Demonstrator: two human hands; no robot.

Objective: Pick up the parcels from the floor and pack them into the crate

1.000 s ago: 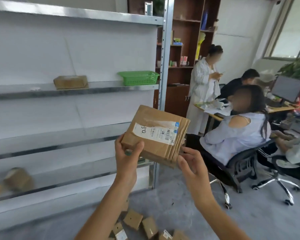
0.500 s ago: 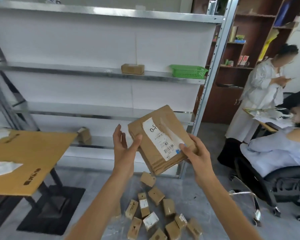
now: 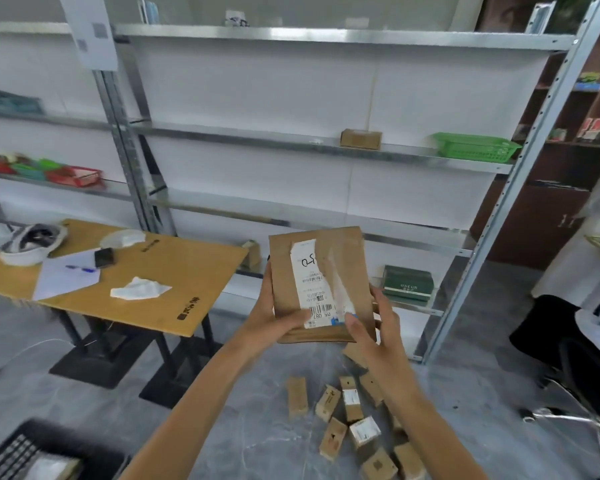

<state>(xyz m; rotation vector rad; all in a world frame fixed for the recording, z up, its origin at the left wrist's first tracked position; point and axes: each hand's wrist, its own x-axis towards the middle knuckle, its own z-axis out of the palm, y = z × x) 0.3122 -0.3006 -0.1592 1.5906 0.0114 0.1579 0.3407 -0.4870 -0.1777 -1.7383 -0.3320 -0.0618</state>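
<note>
A black crate (image 3: 32, 455) is seen on the floor (image 3: 257, 438) at the lower left, with a pale item lying inside it, well apart from the loose parcels. A scatter of small brown parcels (image 3: 352, 420) is left on the floor near the foot of the shelving, directly below the raised arms, not yet packed. Above them a larger flat parcel (image 3: 321, 282) is held upright, label side turned to the camera, apparently so the label can be checked before packing. Its lower left edge is gripped by the left hand (image 3: 274, 318), thumb laid across the front. Its lower right corner is pinched by the right hand (image 3: 378, 327), thumb on the label. Further left, a sheet of paper (image 3: 66, 277), a pen (image 3: 80, 269) and a crumpled tissue (image 3: 139, 289) are spread on the wooden counter (image 3: 194, 265). Behind, a brown box (image 3: 361, 138) and a green basket (image 3: 475, 148) are kept on the metal shelving (image 3: 243, 135).
</note>
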